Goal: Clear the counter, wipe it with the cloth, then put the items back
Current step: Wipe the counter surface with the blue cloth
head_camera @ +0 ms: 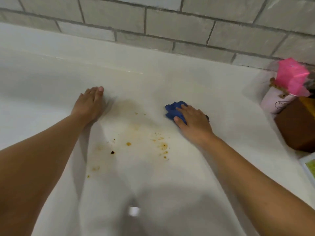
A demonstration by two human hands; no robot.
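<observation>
A small, crumpled blue cloth (pixel 175 111) lies bunched on the smooth white worktop (pixel 153 79), right of centre, flattened under the palm and fingers (pixel 180 109) of the right hand (pixel 194 122); its folds poke out past the fingertips on the far-left side. The worktop is glossy and runs back to a tiled wall. Brown-orange stains and a few dark crumbs (pixel 136 142) speckle its middle, just to the near left of the cloth, with a faint smear further back.
</observation>
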